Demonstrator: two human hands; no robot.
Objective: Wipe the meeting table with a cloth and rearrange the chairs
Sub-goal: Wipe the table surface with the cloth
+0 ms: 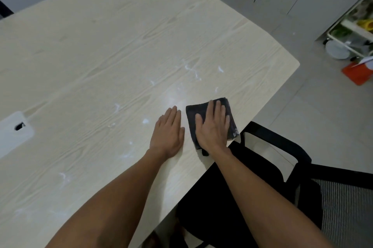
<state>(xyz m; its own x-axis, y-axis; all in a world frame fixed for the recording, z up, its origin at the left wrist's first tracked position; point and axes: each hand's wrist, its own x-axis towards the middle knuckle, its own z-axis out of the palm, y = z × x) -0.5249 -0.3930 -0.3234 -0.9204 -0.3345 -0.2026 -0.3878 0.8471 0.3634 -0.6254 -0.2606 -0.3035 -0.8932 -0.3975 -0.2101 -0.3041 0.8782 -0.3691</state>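
On the table [101, 56], right hand [214, 128] presses cloth [192, 112] flat.

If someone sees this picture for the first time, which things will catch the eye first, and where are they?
First, the dark folded cloth near the right edge of the pale wooden table, pressed flat under the right hand, with the left hand flat beside it. Next, white smears beyond the hands, and a black chair at the table's right side.

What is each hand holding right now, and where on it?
Nothing is gripped. The right hand presses flat on the folded dark cloth; the left hand rests bare on the table.
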